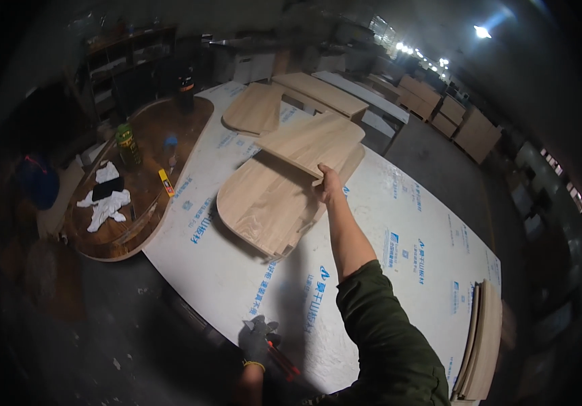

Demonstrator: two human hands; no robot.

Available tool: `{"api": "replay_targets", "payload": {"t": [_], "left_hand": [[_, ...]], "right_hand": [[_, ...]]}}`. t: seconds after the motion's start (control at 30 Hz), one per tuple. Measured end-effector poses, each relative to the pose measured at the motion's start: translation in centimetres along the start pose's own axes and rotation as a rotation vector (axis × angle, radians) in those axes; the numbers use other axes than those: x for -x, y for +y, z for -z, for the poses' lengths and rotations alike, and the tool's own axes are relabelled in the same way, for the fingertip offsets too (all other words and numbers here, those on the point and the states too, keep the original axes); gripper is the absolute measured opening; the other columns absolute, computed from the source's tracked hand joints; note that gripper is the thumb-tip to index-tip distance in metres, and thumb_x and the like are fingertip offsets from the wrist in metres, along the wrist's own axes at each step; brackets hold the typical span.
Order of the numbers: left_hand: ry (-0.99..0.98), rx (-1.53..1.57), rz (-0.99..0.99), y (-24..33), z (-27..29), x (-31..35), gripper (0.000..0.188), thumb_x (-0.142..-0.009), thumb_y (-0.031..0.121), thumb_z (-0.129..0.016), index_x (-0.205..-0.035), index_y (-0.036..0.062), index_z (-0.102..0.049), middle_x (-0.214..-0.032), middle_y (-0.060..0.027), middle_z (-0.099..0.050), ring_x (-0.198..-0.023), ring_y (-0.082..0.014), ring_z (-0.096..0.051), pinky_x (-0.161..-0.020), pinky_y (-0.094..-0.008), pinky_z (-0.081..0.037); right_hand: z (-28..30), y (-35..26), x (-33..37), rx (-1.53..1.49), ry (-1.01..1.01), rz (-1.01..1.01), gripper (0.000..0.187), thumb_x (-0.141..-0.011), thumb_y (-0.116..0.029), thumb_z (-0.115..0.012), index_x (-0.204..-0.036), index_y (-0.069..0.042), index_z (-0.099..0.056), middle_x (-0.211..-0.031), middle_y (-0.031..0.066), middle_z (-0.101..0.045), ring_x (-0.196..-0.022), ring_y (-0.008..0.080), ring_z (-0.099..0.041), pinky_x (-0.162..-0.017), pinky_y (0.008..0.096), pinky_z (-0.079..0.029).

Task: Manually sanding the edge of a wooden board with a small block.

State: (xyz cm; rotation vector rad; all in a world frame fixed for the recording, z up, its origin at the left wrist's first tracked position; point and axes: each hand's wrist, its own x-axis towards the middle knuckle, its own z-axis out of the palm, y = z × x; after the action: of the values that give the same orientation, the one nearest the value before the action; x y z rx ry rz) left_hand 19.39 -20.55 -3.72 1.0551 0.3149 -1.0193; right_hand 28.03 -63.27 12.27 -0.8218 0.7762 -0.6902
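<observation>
Our bare right hand (328,184) pinches the edge of a tilted, round-cornered wood-grain panel (318,143) above the smooth white sheet (433,318), our grey-gloved left hand (258,336), grip unclear, by its near edge, another rounded panel (264,203) lying on it.

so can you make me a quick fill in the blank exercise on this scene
The bare hand gripping the pale, rounded wooden panel is the ____ one.
The other hand wears a grey ____.
The cylindrical green container stands on a rounded wooden tabletop coloured dark ____.
The print on the wide white board is coloured ____.

Missing words: right; glove; brown; blue.
</observation>
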Motion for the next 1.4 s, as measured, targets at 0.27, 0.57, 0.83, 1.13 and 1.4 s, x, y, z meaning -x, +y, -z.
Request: {"api": "replay_targets", "payload": {"t": [0.27,0.57,0.83,1.13,1.4], "left_hand": [[-0.218,0.02,-0.079,-2.1,2.4,-4.9,0.039,-0.096,0.024,-0.059,-0.13,0.009,-0.05,-0.097,-0.0201,-0.063,-0.053,-0.0119,-0.046,-0.05,-0.0303,-0.047],[-0.119,-0.395,0.05,0.5,-1.4,2.1,0.055,-0.092,0.038,-0.062,-0.138,0.0125,-0.046,-0.134,-0.0192,-0.054,-0.05,-0.0083,-0.048,-0.042,-0.0239,-0.041],[-0.081,-0.537,-0.057,-14.8,5.4,15.4,0.054,-0.093,0.041,-0.059,-0.133,0.0061,-0.048,-0.128,-0.0139,-0.055,-0.086,-0.0176,-0.06,-0.076,-0.0312,-0.051],[-0.303,-0.562,0.186,-27.2,0.0,23.7,0.042,-0.093,0.043,-0.058,-0.114,0.006,-0.06,-0.105,-0.0107,-0.064,-0.079,-0.0148,-0.057,-0.073,-0.0283,-0.049],[-0.095,-1.423,-0.33,-19.9,1.5,29.2,0.053,-0.091,0.031,-0.058,-0.134,0.0006,-0.049,-0.089,-0.0065,-0.061,-0.063,-0.0097,-0.047,-0.053,-0.0261,-0.039]], "right_hand": [[11.6,-0.2,11.1,0.008,0.131,0.351,0.03,-0.082,-0.03,-0.063,-0.098,-0.005,-0.063,-0.085,0.0071,-0.059,-0.08,0.0202,-0.052,-0.071,0.0341,-0.044],[34.7,9.6,47.1,0.218,0.226,0.276,0.042,-0.088,-0.015,-0.061,-0.125,0.003,-0.057,-0.113,0.0075,-0.065,-0.104,0.0137,-0.058,-0.093,0.0288,-0.044],[41.3,13.3,61.9,0.157,0.203,0.032,0.048,-0.094,-0.025,-0.06,-0.132,0.003,-0.051,-0.116,0.0103,-0.063,-0.105,0.0159,-0.056,-0.095,0.0309,-0.043],[46.4,17.8,66.5,-0.206,-0.066,-0.234,0.05,-0.095,-0.023,-0.06,-0.134,0.004,-0.045,-0.122,0.0099,-0.059,-0.098,0.0176,-0.062,-0.084,0.0311,-0.051],[41.7,25.1,68.6,0.145,-0.815,-0.533,0.052,-0.096,-0.048,-0.054,-0.107,0.001,-0.068,-0.103,0.0102,-0.07,-0.095,0.019,-0.067,-0.079,0.0357,-0.052]]}}
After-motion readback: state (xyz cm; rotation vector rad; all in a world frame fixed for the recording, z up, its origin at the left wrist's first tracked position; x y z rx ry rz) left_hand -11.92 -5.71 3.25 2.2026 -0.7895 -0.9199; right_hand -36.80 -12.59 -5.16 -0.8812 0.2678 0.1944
